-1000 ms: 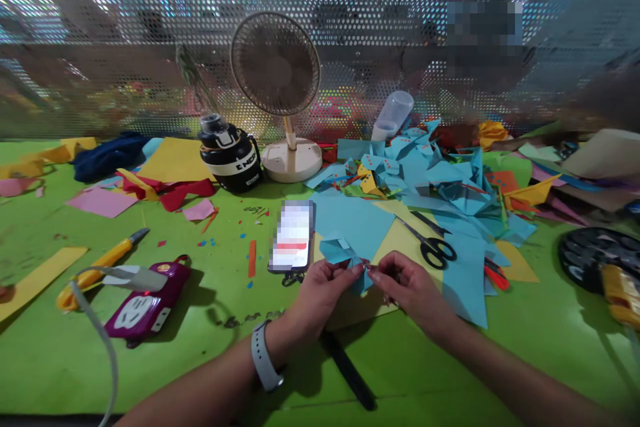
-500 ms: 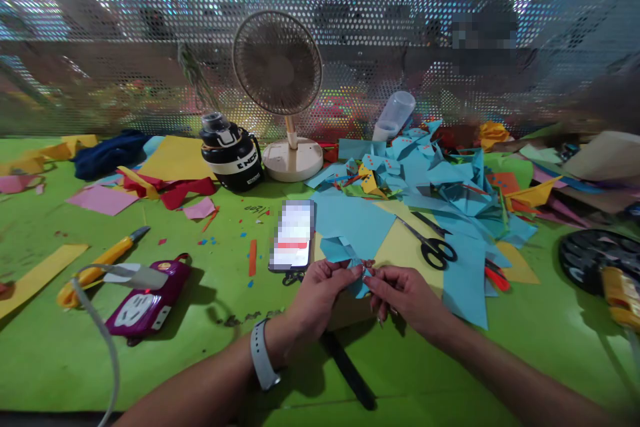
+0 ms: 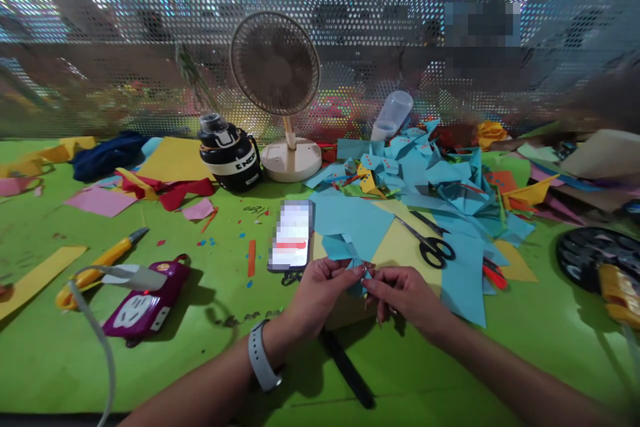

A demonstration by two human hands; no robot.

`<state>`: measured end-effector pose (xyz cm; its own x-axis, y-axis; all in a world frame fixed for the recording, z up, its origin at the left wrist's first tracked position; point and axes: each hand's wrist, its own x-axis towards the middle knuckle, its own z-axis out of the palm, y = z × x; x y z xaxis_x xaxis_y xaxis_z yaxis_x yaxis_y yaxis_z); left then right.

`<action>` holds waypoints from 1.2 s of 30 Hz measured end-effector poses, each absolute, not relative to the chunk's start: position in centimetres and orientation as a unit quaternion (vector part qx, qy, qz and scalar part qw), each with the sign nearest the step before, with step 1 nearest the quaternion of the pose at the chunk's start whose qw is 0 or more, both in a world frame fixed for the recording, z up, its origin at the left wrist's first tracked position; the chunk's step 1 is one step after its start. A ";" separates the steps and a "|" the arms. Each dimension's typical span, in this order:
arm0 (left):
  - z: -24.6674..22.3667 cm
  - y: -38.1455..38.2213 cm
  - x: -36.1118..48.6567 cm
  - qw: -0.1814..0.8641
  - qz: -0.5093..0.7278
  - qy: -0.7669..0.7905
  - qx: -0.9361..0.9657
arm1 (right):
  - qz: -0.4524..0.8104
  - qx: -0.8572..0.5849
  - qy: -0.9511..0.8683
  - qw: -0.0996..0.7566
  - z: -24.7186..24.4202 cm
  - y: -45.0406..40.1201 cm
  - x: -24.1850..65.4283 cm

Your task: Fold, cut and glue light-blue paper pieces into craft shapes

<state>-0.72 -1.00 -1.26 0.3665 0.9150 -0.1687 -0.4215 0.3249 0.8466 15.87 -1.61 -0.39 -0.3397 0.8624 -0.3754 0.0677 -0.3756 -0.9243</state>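
Note:
A small folded piece of light blue paper (image 3: 340,247) is pinched between both hands, above the sheets in front of me. My left hand (image 3: 323,290), with a pale watch strap (image 3: 262,357) on its wrist, grips it from the left. From the right, the thumb and fingers of my right hand (image 3: 407,293) close on its lower edge. The fingers cover much of the folded part. Beneath lie a yellow sheet (image 3: 405,250) and a flat blue sheet (image 3: 353,213). Black-handled scissors (image 3: 434,252) rest right of the hands, and a lit phone (image 3: 291,235) lies to the left.
Behind stand a fan (image 3: 291,159) and a black bottle (image 3: 230,163). A heap of folded blue paper (image 3: 425,160) fills the back right. At left are a purple device (image 3: 143,303) with a cable and a yellow utility knife (image 3: 100,267). A black strip (image 3: 347,370) lies near the front.
Both hands stay pinched on the blue paper, with only slight finger movement. The whole view has shifted a little.

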 end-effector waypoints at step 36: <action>-1.0 -1.3 -0.2 0.766 0.466 0.341 0.282 | 0.691 -0.447 -0.486 0.294 -1.4 -1.8 15.8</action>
<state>-0.18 -1.29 -0.97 0.3325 0.9067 -0.2594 -0.5215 0.4060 0.7505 15.82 -1.78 -1.43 -0.4278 0.8408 -0.3317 0.0287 -0.3541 -0.9348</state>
